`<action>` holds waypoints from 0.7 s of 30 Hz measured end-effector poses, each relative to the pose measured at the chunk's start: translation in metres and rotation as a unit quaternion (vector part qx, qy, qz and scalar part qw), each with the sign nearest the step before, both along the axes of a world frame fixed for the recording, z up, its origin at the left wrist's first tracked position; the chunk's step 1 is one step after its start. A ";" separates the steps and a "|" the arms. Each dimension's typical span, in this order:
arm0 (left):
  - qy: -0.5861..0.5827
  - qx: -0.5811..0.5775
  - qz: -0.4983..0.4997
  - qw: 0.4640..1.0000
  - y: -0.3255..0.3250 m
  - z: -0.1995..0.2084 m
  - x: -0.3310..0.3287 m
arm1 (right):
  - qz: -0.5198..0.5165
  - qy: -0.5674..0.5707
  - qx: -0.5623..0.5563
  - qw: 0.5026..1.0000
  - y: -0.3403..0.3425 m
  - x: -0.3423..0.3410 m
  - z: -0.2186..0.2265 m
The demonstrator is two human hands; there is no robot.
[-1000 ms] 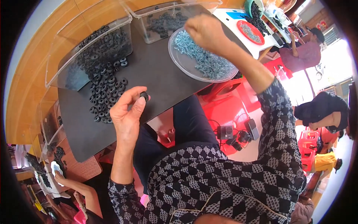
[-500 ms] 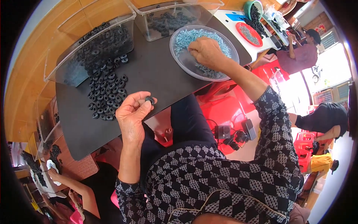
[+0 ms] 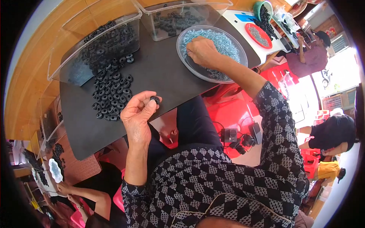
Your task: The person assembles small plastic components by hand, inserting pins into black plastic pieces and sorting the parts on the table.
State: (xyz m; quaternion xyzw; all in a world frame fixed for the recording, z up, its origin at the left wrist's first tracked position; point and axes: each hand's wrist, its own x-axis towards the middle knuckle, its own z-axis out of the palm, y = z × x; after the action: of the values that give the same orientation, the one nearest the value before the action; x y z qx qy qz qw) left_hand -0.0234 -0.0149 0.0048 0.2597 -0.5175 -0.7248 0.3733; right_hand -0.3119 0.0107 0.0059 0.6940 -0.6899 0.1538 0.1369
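My left hand (image 3: 137, 116) pinches a small black toothed wheel (image 3: 154, 100) between thumb and fingers, just over the near edge of the dark table (image 3: 154, 70). Over the left side of a round clear tray (image 3: 193, 74) is my right hand (image 3: 202, 52), its fingers bent downward and drawn together. Shiny small metal pieces (image 3: 227, 45) fill much of that tray. The right fingertips are partly hidden, so whatever they hold cannot be made out. To the left of my left hand, a loose pile of matching black wheels (image 3: 111, 93) lies on the table.
Two clear plastic bins of black wheels, one on the left (image 3: 110, 45) and one farther back (image 3: 178, 22), stand along the far side. At the right are a white table (image 3: 237, 28) and red stools (image 3: 224, 108). A co-worker's arm (image 3: 85, 193) shows at lower left.
My right hand has shifted left within the tray, toward its rim. The left hand keeps its pinch on the black wheel. At lower left the co-worker's hand has moved off a white plate.
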 end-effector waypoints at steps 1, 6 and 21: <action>0.003 -0.002 0.000 1.000 -0.001 -0.001 0.000 | -0.009 -0.006 0.010 1.000 0.000 0.000 0.000; 0.036 0.116 -0.014 0.993 -0.005 -0.001 -0.004 | -0.041 -0.053 0.020 0.998 0.007 0.004 0.003; 0.137 0.230 -0.069 0.961 -0.009 -0.003 -0.005 | 0.031 -0.413 0.091 0.906 0.052 0.090 0.064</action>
State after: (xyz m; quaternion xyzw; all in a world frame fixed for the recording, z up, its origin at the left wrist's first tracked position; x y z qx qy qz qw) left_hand -0.0284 -0.0240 0.0020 0.2007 -0.2975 -0.8768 0.3201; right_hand -0.2220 0.0630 0.0698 0.5987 -0.6740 0.3673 -0.2286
